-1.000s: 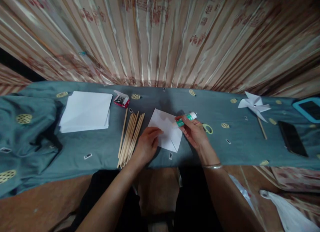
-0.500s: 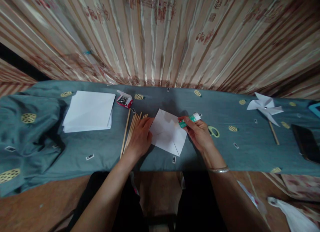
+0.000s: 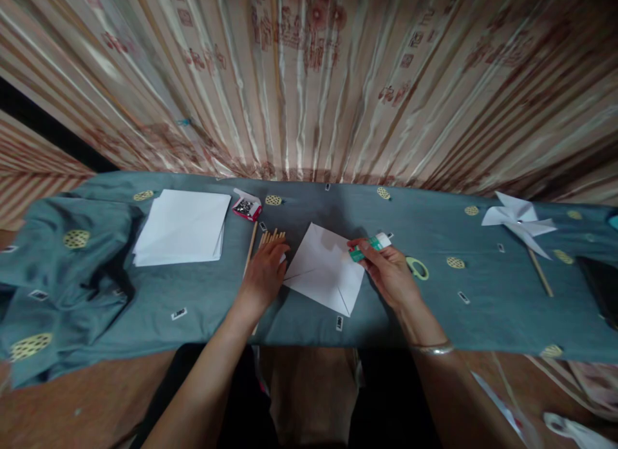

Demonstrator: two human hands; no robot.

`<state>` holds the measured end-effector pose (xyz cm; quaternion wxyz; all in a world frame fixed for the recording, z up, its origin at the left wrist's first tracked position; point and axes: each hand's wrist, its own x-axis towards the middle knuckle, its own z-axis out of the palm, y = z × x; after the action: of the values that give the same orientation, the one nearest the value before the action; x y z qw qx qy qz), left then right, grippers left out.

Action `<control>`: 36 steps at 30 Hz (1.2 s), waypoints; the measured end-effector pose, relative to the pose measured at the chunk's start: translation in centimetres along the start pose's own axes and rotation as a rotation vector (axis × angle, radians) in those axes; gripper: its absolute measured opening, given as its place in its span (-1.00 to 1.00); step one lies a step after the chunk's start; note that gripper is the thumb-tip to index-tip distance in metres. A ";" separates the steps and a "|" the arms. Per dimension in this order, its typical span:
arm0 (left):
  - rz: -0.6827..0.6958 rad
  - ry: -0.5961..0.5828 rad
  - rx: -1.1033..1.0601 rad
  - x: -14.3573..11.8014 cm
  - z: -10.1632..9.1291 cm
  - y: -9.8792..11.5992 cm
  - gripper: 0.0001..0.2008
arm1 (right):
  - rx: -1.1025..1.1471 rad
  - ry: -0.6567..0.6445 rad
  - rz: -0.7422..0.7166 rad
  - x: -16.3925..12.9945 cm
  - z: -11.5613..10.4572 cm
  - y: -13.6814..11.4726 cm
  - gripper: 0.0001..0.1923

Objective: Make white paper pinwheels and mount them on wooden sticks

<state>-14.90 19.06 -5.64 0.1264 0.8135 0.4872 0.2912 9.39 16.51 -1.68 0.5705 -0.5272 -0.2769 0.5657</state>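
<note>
My right hand (image 3: 386,268) grips a green and white glue stick (image 3: 371,247) over the right corner of a white paper square (image 3: 324,268). Fold lines cross this square, which lies turned on the cloth. To the left, my left hand (image 3: 263,272) rests over a bunch of thin wooden sticks (image 3: 274,235), its fingers curled. A small whitish bit shows by its fingertips, too small to name. The hand hides most of the sticks, and one lone stick (image 3: 251,246) lies beside them.
A stack of white paper (image 3: 183,227) lies left, near an open red box of pins (image 3: 247,207). Scissors with a pale green handle (image 3: 418,268) lie partly behind my right hand. Farther right are a paper pinwheel (image 3: 519,220) and a black phone (image 3: 599,288). Bunched cloth (image 3: 72,275) sits far left.
My left hand has come off the paper's left edge and shifted left over the sticks. My right hand keeps the glue stick at the right corner. The whole view has tilted slightly upward.
</note>
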 end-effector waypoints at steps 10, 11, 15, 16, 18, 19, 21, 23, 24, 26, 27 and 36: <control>0.069 0.020 0.026 0.5 -0.1 0.4 -0.62 | -0.034 -0.005 -0.005 -0.1 0.0 0.0 -0.67; 0.058 -0.003 0.040 0.5 -0.1 0.5 -0.61 | -0.036 0.002 -0.009 -0.1 0.0 0.0 -0.66; 0.003 -0.048 0.078 0.6 -0.4 0.6 -0.52 | -0.044 0.020 -0.030 -0.1 0.0 -0.1 -0.65; -0.004 -0.043 0.077 0.6 -0.4 0.6 -0.51 | -0.049 0.016 -0.033 -0.1 0.0 -0.1 -0.66; -0.010 -0.034 0.069 0.6 -0.5 0.5 -0.54 | -0.066 0.007 -0.035 -0.1 -0.2 -0.1 -0.67; -0.011 -0.035 0.065 0.6 -0.6 0.5 -0.56 | -0.077 0.004 -0.035 -0.1 -0.2 -0.1 -0.67; -0.005 -0.042 0.054 0.6 -0.6 0.5 -0.60 | -0.092 0.003 -0.035 -0.1 -0.3 0.0 -0.65; 0.001 -0.039 0.045 0.6 -0.6 0.5 -0.62 | -0.095 0.002 -0.034 -0.1 -0.2 0.0 -0.64; 0.001 -0.034 0.042 0.6 -0.6 0.5 -0.62 | -0.091 -0.002 -0.033 -0.1 -0.2 0.0 -0.64; -0.007 -0.026 0.042 0.7 -0.6 0.5 -0.61 | -0.070 -0.009 -0.025 -0.2 0.0 0.0 -0.65; -0.008 -0.026 0.045 0.8 -0.7 0.5 -0.59 | -0.052 -0.010 -0.019 -0.2 0.1 0.0 -0.65; 0.146 0.034 -0.022 0.4 -0.3 4.2 -0.67 | 0.067 -0.056 0.094 0.3 -0.3 0.5 -0.67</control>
<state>-11.90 17.32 -3.14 0.1053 0.8404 0.4253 0.3190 9.54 16.55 -2.33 0.5527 -0.5041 -0.2485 0.6154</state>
